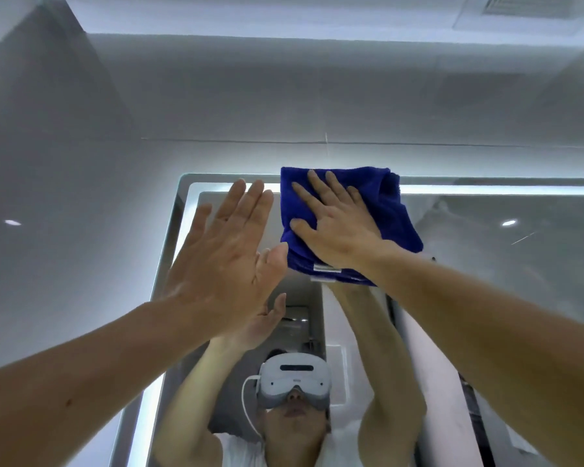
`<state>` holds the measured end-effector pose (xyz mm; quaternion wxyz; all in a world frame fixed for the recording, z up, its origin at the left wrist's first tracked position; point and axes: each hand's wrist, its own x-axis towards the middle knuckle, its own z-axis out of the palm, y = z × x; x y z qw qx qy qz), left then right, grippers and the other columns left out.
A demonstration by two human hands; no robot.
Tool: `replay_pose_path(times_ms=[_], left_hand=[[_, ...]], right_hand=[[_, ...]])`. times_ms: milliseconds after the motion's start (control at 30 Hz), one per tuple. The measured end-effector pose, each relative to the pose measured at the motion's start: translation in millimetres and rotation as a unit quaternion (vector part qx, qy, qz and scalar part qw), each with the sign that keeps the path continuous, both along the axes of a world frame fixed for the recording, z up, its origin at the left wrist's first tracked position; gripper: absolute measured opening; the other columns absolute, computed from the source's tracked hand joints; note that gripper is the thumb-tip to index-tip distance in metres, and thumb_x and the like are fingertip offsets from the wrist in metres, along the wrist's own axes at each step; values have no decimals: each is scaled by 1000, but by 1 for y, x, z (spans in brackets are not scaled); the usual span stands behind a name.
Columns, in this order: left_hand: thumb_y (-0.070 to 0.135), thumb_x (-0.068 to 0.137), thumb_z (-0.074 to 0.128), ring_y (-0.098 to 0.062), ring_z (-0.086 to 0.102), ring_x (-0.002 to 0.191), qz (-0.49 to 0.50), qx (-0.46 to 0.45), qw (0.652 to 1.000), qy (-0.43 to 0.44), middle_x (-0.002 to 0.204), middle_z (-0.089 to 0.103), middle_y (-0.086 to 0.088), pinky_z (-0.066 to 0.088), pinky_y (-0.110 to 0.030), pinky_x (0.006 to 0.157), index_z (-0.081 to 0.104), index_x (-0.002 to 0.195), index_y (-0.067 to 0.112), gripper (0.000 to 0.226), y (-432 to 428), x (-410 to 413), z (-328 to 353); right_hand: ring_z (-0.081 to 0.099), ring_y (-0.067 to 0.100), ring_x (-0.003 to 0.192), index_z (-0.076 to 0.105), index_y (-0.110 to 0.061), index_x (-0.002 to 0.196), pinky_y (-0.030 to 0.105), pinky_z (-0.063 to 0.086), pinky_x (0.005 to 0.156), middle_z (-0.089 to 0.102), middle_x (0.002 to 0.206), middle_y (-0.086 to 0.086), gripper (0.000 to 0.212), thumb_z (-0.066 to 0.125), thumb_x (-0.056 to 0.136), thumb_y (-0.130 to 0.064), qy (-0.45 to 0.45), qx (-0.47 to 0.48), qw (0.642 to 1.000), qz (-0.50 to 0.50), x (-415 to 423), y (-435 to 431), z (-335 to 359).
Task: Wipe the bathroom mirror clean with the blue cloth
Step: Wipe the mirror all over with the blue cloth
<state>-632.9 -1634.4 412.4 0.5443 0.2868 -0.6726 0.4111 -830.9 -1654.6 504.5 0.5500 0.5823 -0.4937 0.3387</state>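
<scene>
Blue folded terry cloth [397, 210] lies flat against the upper part of the rectangular bathroom mirror [486, 281], its far edge overlapping the glowing white light strip [486, 189] along the mirror's top border. The right-hand grip [338, 227] is spread apart: fingers straight and fanned, palm pressing the cloth onto the glass and curled round nothing. That is the main weakness here. Only pressure holds the cloth, so if the palm eases on a long stroke the cloth could slide out and drop, or its folded layers could creep apart and bunch near the small white label [327, 268] at its near edge. Riding over the top border, the cloth may also catch on the mirror's edge and peel back. The left-hand grip [226, 261] is likewise apart, fingers straight and held together, palm facing the glass just left of the cloth. Whether it touches the mirror cannot be told, but a bare palm this close could leave prints on glass meant to be clean. Well to the right, a thin pale streak [523, 238] shows on the mirror, and strokes kept to this left-centre patch would likely miss it. Reaching up this high also makes even pressure harder, so smears may remain.
</scene>
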Motion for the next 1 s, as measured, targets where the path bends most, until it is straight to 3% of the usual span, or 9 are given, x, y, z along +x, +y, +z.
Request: replay_pose_path(times_ms=[200,367,567,667,833,1000], left_hand=[[54,92,5,-2,-30,142,33,4,999,-13,158,-24,13,-19,-32,118,-12,154,25,71,8,7,-9],[59,90,3,-1,-30,142,30,18,999,-9,158,-23,15,-12,-35,120,-10,154,28,73,14,15,-5],[64,85,-8,-1,-33,140,47,5,999,-14,149,-31,19,-14,-36,120,-10,154,30,77,15,25,-3],[63,84,-9,-3,-28,143,43,10,999,-16,153,-27,17,-9,-39,121,-9,155,28,79,17,25,-6],[57,90,0,-3,-31,142,35,31,999,-13,159,-25,13,-15,-35,119,-13,154,28,72,10,14,-21],[56,92,7,-2,-26,144,-1,45,999,-8,161,-18,13,-14,-32,119,-7,155,26,71,9,8,-30]], right_hand=[[-26,6,145,-19,-47,147,32,-25,111,-27,155,-20,62,0,90,-63,55,46,997,3,-22,8,-81],[-15,15,149,-5,-35,155,39,-10,116,-15,163,-9,60,19,101,-49,-30,29,999,-1,-13,11,-7],[-7,23,151,2,-31,156,50,-4,117,-2,165,-4,64,19,97,-49,-96,54,994,-5,15,4,59],[-12,21,150,-4,-33,155,48,-7,118,-9,165,-6,65,18,98,-54,-67,22,997,-16,9,-1,38],[-16,19,149,-8,-36,154,43,-11,117,-16,163,-7,62,16,100,-54,-43,17,999,-10,1,3,2],[-22,17,148,-11,-36,153,41,-16,115,-19,162,-8,64,8,96,-56,-29,24,999,-25,-4,6,-88]])
